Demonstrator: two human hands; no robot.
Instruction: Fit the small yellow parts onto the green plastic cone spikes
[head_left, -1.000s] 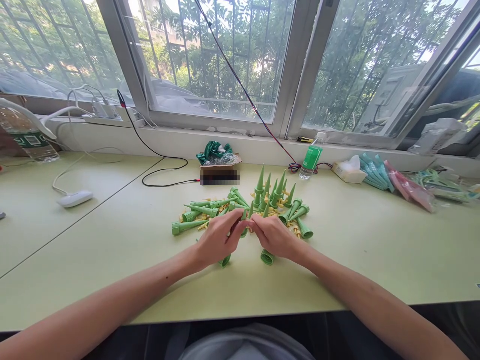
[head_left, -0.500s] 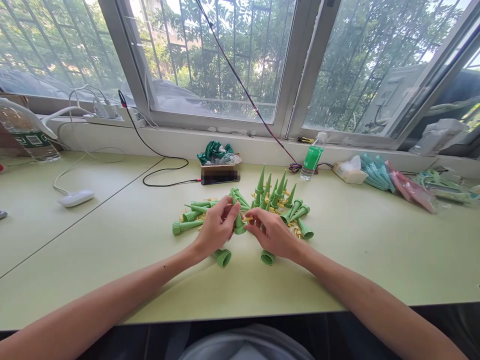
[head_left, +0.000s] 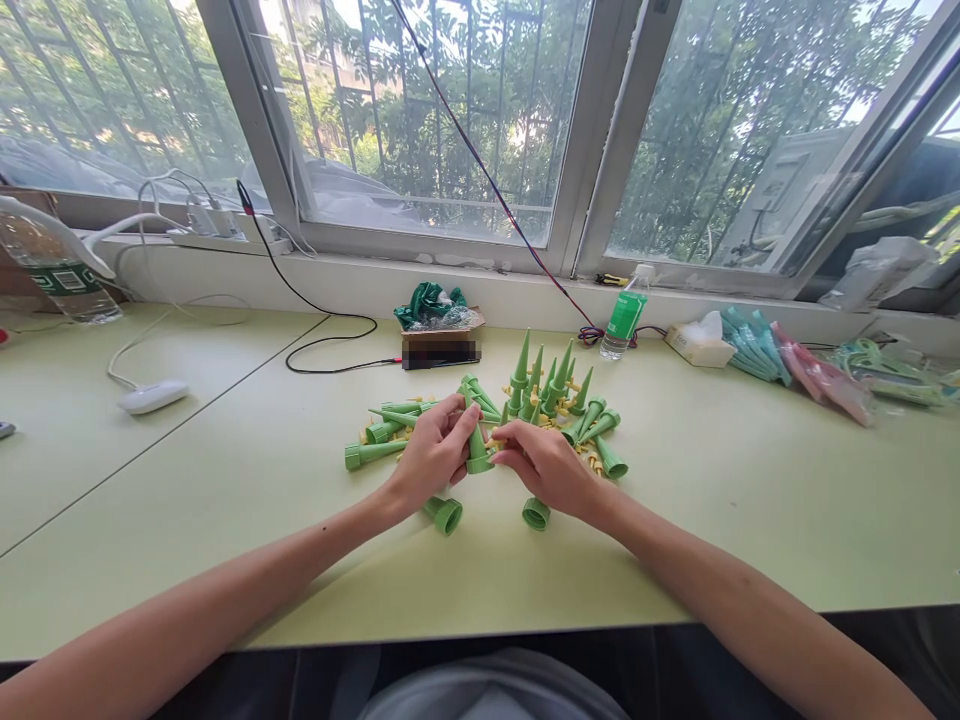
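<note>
My left hand (head_left: 433, 450) is closed round a green plastic watering spike (head_left: 478, 450), its wide capped end pointing down toward me. Beside the spike, my right hand (head_left: 544, 462) pinches a small yellow plastic piece (head_left: 491, 441) against its side; the fingers partly hide it. Behind my right hand, several green spikes (head_left: 519, 372) stand upright with yellow pieces on them. More spikes lie in a pile to the left, among them one spike (head_left: 371, 455) on its side. Two more lie near my wrists, a left one (head_left: 446, 515) and a right one (head_left: 535, 514), open ends facing me.
Behind the pile sit a small box with green plastic wrap (head_left: 431, 310) and a dark device (head_left: 441, 354) on a cable. A water bottle (head_left: 625, 315), a tissue box (head_left: 700, 343) and bagged items (head_left: 817, 370) line the window side. A white mouse-shaped object (head_left: 154, 396) lies left.
The spike in my left hand has tilted slightly and more of its body shows. My right fingers have shifted slightly at its side, and the yellow piece is less visible.
</note>
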